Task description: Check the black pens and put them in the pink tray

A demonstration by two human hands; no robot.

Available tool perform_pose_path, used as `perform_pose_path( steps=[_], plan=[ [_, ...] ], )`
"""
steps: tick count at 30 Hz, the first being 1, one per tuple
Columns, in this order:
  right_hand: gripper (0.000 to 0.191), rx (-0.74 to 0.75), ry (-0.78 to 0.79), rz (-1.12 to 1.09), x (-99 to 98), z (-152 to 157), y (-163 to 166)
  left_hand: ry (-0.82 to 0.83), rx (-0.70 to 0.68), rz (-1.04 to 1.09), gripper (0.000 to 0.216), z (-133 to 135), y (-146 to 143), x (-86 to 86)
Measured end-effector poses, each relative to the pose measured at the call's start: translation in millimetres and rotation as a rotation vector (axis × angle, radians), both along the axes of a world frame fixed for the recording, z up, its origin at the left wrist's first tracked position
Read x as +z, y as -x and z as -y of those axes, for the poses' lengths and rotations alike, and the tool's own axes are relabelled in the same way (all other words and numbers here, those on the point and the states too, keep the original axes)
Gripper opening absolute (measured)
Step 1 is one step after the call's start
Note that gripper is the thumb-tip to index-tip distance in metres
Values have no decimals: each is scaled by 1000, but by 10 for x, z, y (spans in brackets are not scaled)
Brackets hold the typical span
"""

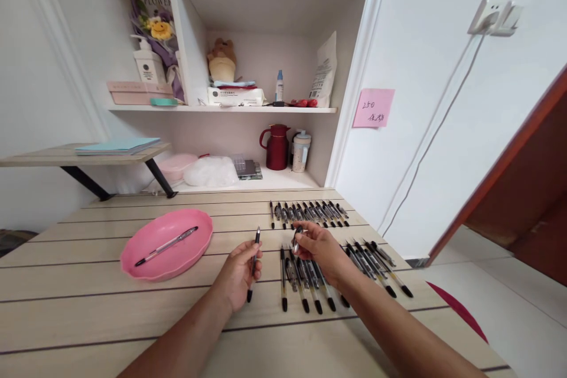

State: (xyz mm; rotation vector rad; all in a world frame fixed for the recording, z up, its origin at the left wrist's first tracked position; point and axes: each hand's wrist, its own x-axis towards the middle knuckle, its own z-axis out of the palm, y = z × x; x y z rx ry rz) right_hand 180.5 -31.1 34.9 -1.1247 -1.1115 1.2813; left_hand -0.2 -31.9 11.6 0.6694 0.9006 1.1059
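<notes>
My left hand (239, 271) is closed around an uncapped pen (256, 238), its tip pointing up and away from me. My right hand (319, 249) pinches a pen cap (296, 238), dark with a clear part, a short way to the right of that tip. Cap and pen are apart. Below and beside my right hand lies a front row of pens (284, 283) with loose caps between them, partly hidden by the hand and forearm. Farther back is a second row of pens and caps (310, 212). A pink bowl (204, 248) on the left holds one pen (168, 245).
The wood-slat table (88, 307) meets a white shelf unit (261, 109) at the back. A small raised stand (39, 156) carries blue folders (117, 146). A red jug (277, 147) and a tumbler (301, 152) stand on the lowest shelf.
</notes>
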Motion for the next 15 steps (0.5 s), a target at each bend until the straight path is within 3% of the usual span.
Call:
perform_pose_path(
  steps=[8, 12, 15],
  plan=[
    [25, 115, -5, 173, -77, -329, 225, 7, 18, 85, 20, -28, 20, -37],
    [22, 83, -1, 694, 36, -746, 347, -10, 10, 86, 20, -79, 29, -60],
    [20, 41, -2, 872, 136, -1140, 436, -44, 10, 87, 20, -108, 26, -82]
  ],
)
